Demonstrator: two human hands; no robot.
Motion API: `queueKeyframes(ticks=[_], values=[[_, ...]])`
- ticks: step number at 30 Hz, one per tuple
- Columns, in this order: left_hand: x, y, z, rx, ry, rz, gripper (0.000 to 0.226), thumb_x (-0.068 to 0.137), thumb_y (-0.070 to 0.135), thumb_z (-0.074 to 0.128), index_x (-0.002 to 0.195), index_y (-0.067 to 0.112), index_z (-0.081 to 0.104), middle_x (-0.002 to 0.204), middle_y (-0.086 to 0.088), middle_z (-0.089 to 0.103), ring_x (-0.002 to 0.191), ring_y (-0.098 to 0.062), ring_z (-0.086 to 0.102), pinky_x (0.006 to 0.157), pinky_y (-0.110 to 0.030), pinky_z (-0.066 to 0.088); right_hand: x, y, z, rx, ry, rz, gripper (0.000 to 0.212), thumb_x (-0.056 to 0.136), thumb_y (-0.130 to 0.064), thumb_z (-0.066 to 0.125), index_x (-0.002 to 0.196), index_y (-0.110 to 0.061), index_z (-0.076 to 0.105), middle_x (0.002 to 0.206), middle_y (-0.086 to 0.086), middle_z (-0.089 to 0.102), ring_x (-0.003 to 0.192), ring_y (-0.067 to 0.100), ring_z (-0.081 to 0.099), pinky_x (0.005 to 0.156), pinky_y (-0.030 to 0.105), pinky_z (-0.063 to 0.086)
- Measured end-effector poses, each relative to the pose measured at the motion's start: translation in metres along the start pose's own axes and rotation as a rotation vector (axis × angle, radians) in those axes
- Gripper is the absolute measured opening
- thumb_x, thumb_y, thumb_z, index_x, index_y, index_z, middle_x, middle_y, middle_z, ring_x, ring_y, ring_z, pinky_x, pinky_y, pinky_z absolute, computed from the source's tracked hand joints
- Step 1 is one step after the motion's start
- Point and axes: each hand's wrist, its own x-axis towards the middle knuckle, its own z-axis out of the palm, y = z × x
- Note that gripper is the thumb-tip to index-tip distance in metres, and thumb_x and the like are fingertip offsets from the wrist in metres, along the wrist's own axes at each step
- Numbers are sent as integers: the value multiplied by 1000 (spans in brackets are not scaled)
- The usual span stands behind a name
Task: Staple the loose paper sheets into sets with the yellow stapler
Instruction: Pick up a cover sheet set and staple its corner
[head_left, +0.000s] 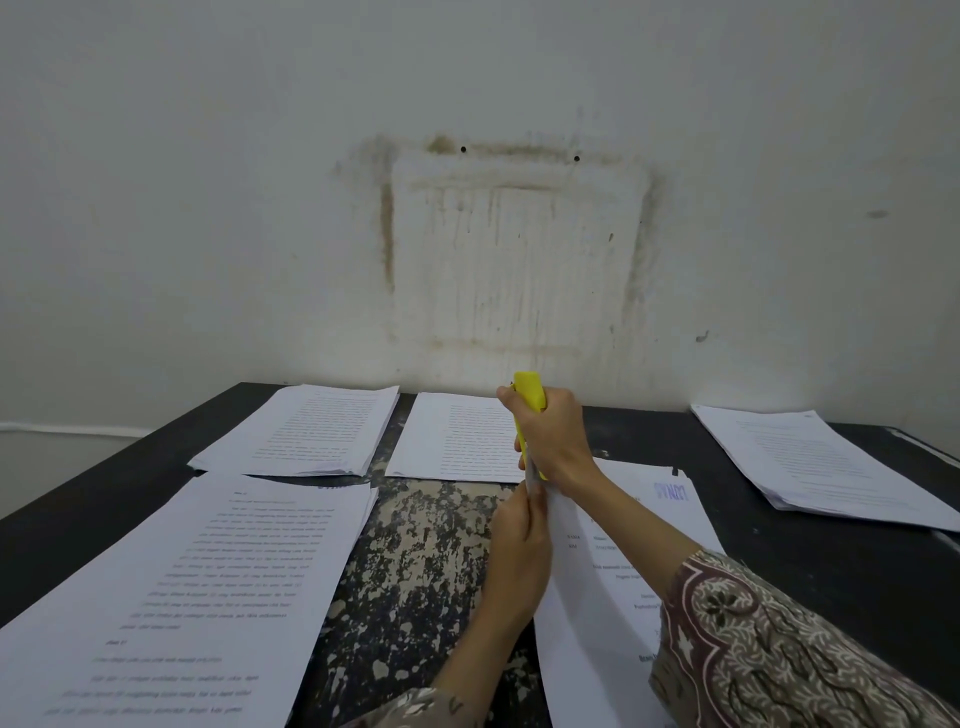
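My right hand (553, 436) grips the yellow stapler (529, 395), held upright with its jaw down over the top left corner of a set of paper sheets (597, 587). My left hand (519, 551) holds the left edge of that set just below the stapler, lifting it off the table. The stapler's lower end is partly hidden behind my fingers. Other stacks of printed sheets lie flat: a large one at the near left (176, 587), one at the far left (306, 431), one at the far middle (457, 436), and one at the far right (821, 462).
The black table (426, 561) has a worn, flaking patch in its middle between the stacks. A stained white wall (519, 234) stands right behind the far edge. The table's left edge (104, 457) drops off to a pale floor.
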Motion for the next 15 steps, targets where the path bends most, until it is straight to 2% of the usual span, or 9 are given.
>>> queueKeyframes(ticks=[4, 15], values=[[0, 0, 0, -11, -5, -16, 37, 100, 23, 31, 70, 16, 52, 46, 13, 49, 43, -1, 41, 43, -13, 32, -1, 1, 2, 0, -16, -13, 41, 89, -27, 60, 54, -10, 47, 45, 4, 44, 32, 7, 46, 38, 24, 43], [0, -1, -1, 47, 1, -14, 34, 100, 17, 33, 71, 16, 50, 58, 3, 46, 47, -1, 43, 46, -15, 34, -2, 2, 4, 2, -17, -30, 45, 90, -24, 58, 52, -9, 42, 43, 5, 40, 26, 7, 40, 31, 18, 35]])
